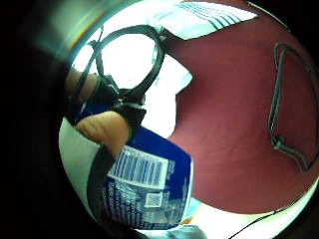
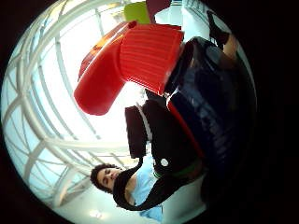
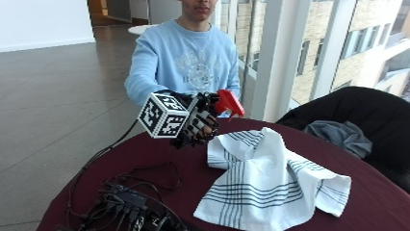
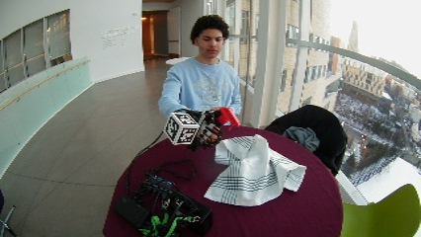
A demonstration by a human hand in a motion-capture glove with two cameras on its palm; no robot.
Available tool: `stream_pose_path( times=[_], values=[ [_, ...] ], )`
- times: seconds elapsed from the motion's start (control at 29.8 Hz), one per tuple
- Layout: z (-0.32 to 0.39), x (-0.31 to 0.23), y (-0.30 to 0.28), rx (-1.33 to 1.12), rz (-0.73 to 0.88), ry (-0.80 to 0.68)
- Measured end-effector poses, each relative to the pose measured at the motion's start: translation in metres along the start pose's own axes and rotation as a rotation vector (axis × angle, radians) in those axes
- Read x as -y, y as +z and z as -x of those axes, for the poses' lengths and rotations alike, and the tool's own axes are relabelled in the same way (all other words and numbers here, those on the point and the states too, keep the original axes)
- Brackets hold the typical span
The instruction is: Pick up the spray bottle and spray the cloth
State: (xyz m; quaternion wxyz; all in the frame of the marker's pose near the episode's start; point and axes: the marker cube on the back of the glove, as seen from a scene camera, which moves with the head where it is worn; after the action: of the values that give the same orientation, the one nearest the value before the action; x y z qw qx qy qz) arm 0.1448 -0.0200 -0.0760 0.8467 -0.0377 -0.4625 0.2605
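In the outside view my gloved right hand [image 3: 196, 123] is raised above the far left part of the round maroon table [image 3: 160, 156] and grips the spray bottle. Its red spray head [image 3: 228, 102] sticks out above the fingers, on the cloth's side. The fingers hide most of the bottle's body there. In the palm views the blue labelled body [image 1: 149, 184] and the ribbed red head [image 2: 140, 53] lie close against the palm. A white cloth with dark stripes [image 3: 269, 178] lies bunched on the table, below and beside the hand.
Black cables and a box of electronics [image 3: 128, 207] crowd the table's near left edge. A black chair with a grey garment [image 3: 346, 131] stands beside the table, close to the window. A green chair [image 4: 381, 212] stands at the near right.
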Motion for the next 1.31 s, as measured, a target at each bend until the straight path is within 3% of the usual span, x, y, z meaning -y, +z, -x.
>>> stream_pose_path(
  times=[0.34, 1.31],
  values=[
    [0.005, 0.009, 0.007, -0.055, 0.06, 0.073],
    [0.014, 0.011, 0.017, -0.057, 0.075, 0.062]
  ],
)
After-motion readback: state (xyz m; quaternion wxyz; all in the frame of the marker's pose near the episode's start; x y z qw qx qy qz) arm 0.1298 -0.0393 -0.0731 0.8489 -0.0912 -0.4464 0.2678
